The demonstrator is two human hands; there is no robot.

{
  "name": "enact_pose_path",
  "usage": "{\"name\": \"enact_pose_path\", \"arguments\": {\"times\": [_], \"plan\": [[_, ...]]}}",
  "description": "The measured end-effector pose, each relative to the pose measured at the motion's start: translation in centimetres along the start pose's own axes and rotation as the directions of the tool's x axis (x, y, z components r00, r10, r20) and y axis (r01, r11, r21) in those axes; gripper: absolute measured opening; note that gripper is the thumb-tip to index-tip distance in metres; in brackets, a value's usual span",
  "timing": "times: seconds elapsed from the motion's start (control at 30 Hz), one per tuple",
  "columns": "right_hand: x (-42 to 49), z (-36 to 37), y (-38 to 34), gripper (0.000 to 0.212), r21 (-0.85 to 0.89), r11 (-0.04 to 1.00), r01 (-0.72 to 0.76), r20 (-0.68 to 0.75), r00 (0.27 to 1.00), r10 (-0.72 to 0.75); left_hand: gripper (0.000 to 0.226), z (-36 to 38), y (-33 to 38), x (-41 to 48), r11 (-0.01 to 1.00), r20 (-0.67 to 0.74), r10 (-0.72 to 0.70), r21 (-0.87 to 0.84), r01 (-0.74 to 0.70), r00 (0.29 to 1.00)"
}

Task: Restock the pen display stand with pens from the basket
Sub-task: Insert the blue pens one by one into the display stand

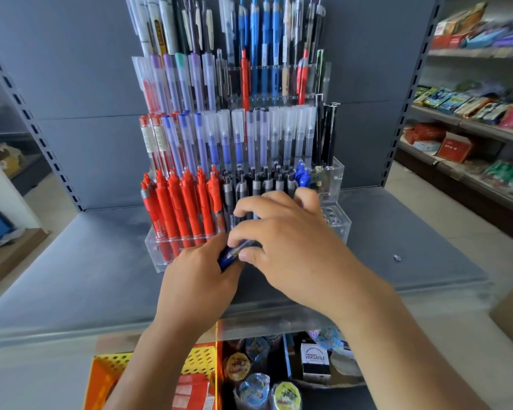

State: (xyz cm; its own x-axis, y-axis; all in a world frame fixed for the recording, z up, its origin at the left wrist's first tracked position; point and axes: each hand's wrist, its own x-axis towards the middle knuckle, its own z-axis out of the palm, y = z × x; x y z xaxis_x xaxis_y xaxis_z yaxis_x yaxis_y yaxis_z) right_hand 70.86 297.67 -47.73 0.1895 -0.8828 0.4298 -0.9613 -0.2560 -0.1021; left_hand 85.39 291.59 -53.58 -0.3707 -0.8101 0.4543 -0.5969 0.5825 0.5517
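A clear tiered pen display stand (336, 229) rises on the grey shelf, filled with red pens (178, 202) at the lower left, grey pens (249, 184) in the middle and a few blue pens (302, 176) to the right. Its lower right holes are bare. My left hand (196, 279) holds a bunch of blue pens (230, 254) in front of the stand's lowest tier. My right hand (290, 235) hovers over them, thumb and fingers pinching one blue pen of that bunch. A yellow-orange basket (107, 371) shows below the shelf edge, partly hidden by my left arm.
The grey shelf (86, 261) extends left and right of the stand. A small metal bit (397, 257) lies on it at the right. Below are round packets and a white box (316, 361). Stocked shelves (471, 113) line the right aisle.
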Motion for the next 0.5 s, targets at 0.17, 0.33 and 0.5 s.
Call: {"name": "enact_pose_path", "arguments": {"times": [0.17, 0.33, 0.5], "plan": [[0.0, -0.3, 0.3, 0.023, -0.043, 0.999, -0.028, -0.056, 0.998, 0.025, 0.011, 0.1, 0.0, 0.1, 1.000, 0.003, 0.003, 0.028, -0.003, 1.000], [-0.4, -3.1, 0.4, 0.027, -0.095, 0.987, -0.129, -0.195, 0.975, 0.108, 0.025, 0.2, -0.1, 0.1, 0.998, -0.047, -0.047, 0.041, 0.049, 0.998], [-1.4, -6.0, 1.8, 0.012, 0.100, 0.963, -0.252, -0.264, 0.926, 0.270, 0.026, 0.3, -0.1, 0.1, 0.998, -0.034, -0.015, 0.058, 0.017, 0.999]]}}
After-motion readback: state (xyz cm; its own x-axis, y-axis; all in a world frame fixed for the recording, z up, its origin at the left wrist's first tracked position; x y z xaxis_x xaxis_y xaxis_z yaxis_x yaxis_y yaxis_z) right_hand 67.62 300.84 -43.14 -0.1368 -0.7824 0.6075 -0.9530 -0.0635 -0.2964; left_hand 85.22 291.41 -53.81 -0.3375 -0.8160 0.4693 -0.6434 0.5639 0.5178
